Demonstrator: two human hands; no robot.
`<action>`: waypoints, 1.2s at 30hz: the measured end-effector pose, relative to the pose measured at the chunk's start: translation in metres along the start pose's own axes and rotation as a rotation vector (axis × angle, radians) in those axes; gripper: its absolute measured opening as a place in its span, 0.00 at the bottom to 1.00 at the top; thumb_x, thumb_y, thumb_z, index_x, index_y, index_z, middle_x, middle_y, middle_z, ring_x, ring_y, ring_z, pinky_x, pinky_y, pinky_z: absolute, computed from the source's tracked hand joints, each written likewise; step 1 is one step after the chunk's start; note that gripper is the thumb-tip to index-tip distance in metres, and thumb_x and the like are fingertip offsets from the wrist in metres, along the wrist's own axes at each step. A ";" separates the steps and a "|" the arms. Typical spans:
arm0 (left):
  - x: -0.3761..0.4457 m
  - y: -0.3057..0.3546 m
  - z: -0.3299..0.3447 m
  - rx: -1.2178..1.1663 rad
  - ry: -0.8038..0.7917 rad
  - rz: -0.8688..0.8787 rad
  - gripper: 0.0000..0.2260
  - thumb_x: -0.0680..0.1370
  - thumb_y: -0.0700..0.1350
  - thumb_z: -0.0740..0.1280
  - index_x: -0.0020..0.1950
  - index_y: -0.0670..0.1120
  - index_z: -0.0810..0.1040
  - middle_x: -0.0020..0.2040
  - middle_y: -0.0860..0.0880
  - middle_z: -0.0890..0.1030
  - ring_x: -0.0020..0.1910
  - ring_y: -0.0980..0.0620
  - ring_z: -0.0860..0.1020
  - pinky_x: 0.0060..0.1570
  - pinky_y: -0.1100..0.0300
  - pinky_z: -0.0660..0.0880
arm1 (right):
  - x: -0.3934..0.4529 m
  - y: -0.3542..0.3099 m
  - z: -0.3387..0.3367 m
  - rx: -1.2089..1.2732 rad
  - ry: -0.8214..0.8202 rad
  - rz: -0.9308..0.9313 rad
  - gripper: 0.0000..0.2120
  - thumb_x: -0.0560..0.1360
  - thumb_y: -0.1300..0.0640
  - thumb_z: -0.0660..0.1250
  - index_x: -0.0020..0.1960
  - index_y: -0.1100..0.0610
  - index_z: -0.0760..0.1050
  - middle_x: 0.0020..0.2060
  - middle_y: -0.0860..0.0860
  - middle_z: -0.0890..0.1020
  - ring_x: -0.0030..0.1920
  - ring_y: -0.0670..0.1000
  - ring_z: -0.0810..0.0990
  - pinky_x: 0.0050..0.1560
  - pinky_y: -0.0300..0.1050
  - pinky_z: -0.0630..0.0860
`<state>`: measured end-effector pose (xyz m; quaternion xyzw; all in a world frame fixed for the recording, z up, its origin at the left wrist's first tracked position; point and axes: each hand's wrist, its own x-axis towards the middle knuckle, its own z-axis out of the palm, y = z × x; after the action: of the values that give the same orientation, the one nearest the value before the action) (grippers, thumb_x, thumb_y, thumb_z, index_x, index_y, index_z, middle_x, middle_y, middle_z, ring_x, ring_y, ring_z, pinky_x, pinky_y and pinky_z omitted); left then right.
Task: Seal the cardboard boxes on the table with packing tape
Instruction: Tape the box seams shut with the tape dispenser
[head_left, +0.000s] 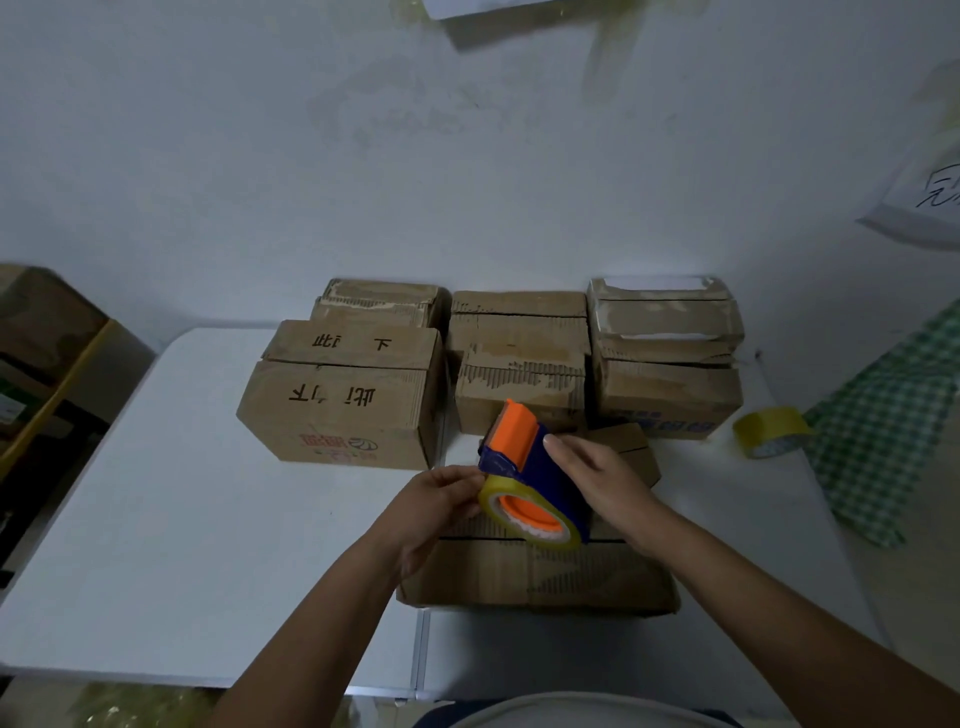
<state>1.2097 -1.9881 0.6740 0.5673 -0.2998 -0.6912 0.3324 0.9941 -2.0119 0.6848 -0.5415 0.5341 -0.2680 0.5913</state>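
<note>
Right hand (597, 480) grips the blue-and-orange tape dispenser (530, 467) above the nearest cardboard box (540, 577); the left hand (441, 506) pinches the yellow tape roll (524, 512) at its edge. Behind stand more boxes (353, 395) on the white worktop (182, 519), a spare tape roll (769, 431) to the right.

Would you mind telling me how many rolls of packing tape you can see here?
2: one roll in the dispenser held in both hands over the nearest box, and a spare roll lying at the table's right edge. Others may be hidden behind boxes.
</note>
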 end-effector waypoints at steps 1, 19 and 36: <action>0.001 0.002 0.000 -0.019 -0.008 -0.030 0.09 0.81 0.38 0.64 0.57 0.38 0.81 0.52 0.42 0.84 0.49 0.51 0.82 0.49 0.61 0.79 | 0.000 0.000 0.000 0.002 -0.003 -0.001 0.26 0.70 0.32 0.60 0.55 0.49 0.80 0.48 0.47 0.85 0.48 0.49 0.84 0.55 0.53 0.78; 0.007 0.009 0.001 0.009 0.041 -0.094 0.04 0.78 0.37 0.68 0.48 0.42 0.83 0.44 0.45 0.86 0.38 0.55 0.83 0.36 0.66 0.79 | 0.002 0.003 0.003 0.084 0.159 -0.016 0.39 0.69 0.29 0.58 0.44 0.69 0.75 0.33 0.58 0.77 0.35 0.59 0.77 0.41 0.50 0.70; 0.009 0.011 -0.007 -0.443 -0.037 -0.244 0.20 0.77 0.44 0.68 0.66 0.37 0.74 0.57 0.35 0.81 0.52 0.43 0.82 0.53 0.52 0.80 | -0.004 0.000 0.003 -0.101 -0.185 -0.052 0.22 0.72 0.32 0.63 0.62 0.41 0.74 0.53 0.43 0.82 0.53 0.44 0.82 0.52 0.43 0.79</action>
<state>1.2164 -2.0024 0.6762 0.4997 -0.0765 -0.7854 0.3573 0.9956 -2.0074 0.6862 -0.6066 0.4757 -0.2048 0.6031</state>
